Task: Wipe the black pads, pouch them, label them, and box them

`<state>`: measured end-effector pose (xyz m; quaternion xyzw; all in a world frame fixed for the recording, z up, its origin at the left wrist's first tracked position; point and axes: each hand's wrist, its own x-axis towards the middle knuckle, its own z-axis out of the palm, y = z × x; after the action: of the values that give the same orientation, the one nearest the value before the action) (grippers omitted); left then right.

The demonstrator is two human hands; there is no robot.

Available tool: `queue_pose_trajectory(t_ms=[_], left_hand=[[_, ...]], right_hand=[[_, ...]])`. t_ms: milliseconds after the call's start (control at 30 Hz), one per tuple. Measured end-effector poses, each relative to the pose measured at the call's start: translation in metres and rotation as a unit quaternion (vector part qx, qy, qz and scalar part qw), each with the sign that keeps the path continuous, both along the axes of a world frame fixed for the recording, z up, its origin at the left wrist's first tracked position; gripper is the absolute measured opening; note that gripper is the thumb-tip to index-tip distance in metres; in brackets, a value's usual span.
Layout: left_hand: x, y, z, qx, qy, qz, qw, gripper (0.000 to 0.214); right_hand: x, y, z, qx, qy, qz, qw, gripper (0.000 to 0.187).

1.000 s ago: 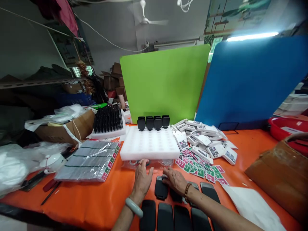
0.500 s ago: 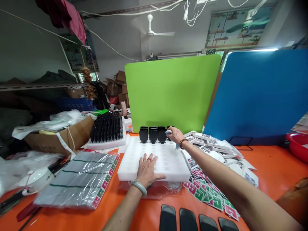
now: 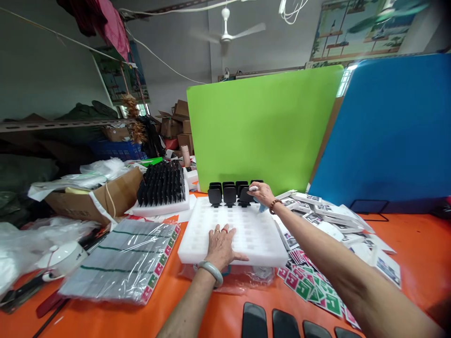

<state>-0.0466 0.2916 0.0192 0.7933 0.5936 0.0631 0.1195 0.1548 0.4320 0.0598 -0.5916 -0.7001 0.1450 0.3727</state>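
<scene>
A white foam block (image 3: 197, 234) with rows of slots lies in front of me. My left hand (image 3: 221, 246) rests flat on its near part, fingers spread. Along the block's far edge stand several black square-headed pieces (image 3: 230, 195) in the slots. At the right end of that row, my right hand (image 3: 263, 193) is closed round a pale, bluish-white cloth (image 3: 261, 207), which shows at its fingertips and below the palm. The fingers cover part of the black piece behind them; whether they touch it I cannot tell.
Several flat black pieces (image 3: 254, 320) lie at the near edge. White boxes (image 3: 331, 218) and printed cards (image 3: 313, 288) are heaped right. To the left lie a plastic-wrapped pack (image 3: 120, 263), a carton (image 3: 123, 192) and another foam block of black pieces (image 3: 162, 185). A green board (image 3: 260, 131) stands behind.
The view has shifted slightly, so most things sit a little further right. My left hand stays flat on the foam block; my right hand stays at the end of the black row with the cloth.
</scene>
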Motion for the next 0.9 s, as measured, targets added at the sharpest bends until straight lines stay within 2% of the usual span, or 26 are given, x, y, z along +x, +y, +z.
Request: queue_pose_trajectory(t_ms=[67,133,200,267,367,433,467,500,533,567,600,633,667,700,733,767,833,900], left_hand=[[0.001,0.001,0.000,-0.007,0.005,0.002,1.000,0.103],[0.003,0.002,0.000,-0.010,0.006,0.001,1.000,0.101],[0.006,0.004,0.001,-0.012,0.003,0.003,1.000,0.100],[0.009,0.005,0.004,-0.016,-0.005,0.008,1.000,0.101],[0.010,-0.002,0.009,-0.018,-0.017,0.013,1.000,0.095],[0.011,-0.018,0.013,0.006,-0.083,0.020,0.996,0.075],[0.013,-0.031,0.016,0.018,-0.153,0.033,0.988,0.064],[0.016,-0.048,0.018,0.020,-0.251,0.051,0.967,0.057],[0.020,-0.066,0.021,0.006,-0.365,0.075,0.928,0.056],[0.025,-0.087,0.023,-0.052,-0.469,0.096,0.876,0.059],[0.030,-0.108,0.024,-0.139,-0.570,0.088,0.805,0.063],[0.036,-0.129,0.024,-0.233,-0.654,0.079,0.716,0.068],[0.041,-0.149,0.022,-0.327,-0.695,0.069,0.637,0.069],[0.046,-0.165,0.019,-0.382,-0.712,0.092,0.582,0.069],[0.050,-0.179,0.014,-0.418,-0.718,0.122,0.543,0.071],[0.053,-0.190,0.007,-0.442,-0.715,0.161,0.517,0.070],[0.056,-0.203,-0.007,-0.436,-0.718,0.233,0.491,0.066],[0.057,-0.211,-0.018,-0.403,-0.745,0.238,0.476,0.059]], right_hand=[[0.002,-0.006,0.004,0.024,0.032,0.011,0.999,0.007],[0.007,-0.014,0.018,0.051,0.063,0.018,0.997,0.008],[0.015,-0.024,0.042,0.077,0.088,0.021,0.993,0.012],[0.028,-0.041,0.071,0.074,0.113,0.044,0.990,0.018],[0.046,-0.085,0.101,-0.017,0.166,0.094,0.982,0.029],[0.054,-0.124,0.101,-0.102,0.206,0.105,0.967,0.033],[0.056,-0.145,0.095,-0.135,0.234,0.113,0.956,0.033],[0.057,-0.166,0.085,-0.160,0.261,0.119,0.945,0.034],[0.056,-0.186,0.074,-0.176,0.297,0.115,0.932,0.034],[0.054,-0.204,0.061,-0.195,0.328,0.112,0.918,0.035],[0.050,-0.221,0.048,-0.214,0.352,0.113,0.904,0.036],[0.046,-0.236,0.035,-0.230,0.366,0.122,0.893,0.036],[0.041,-0.248,0.023,-0.238,0.370,0.131,0.888,0.036],[0.035,-0.260,0.012,-0.235,0.360,0.134,0.893,0.036],[0.029,-0.270,0.002,-0.214,0.340,0.123,0.907,0.035],[0.022,-0.280,-0.008,-0.168,0.308,0.095,0.932,0.034],[0.006,-0.301,-0.029,-0.026,0.221,0.019,0.975,0.029],[-0.014,-0.326,-0.049,0.104,0.133,-0.003,0.986,0.027]])
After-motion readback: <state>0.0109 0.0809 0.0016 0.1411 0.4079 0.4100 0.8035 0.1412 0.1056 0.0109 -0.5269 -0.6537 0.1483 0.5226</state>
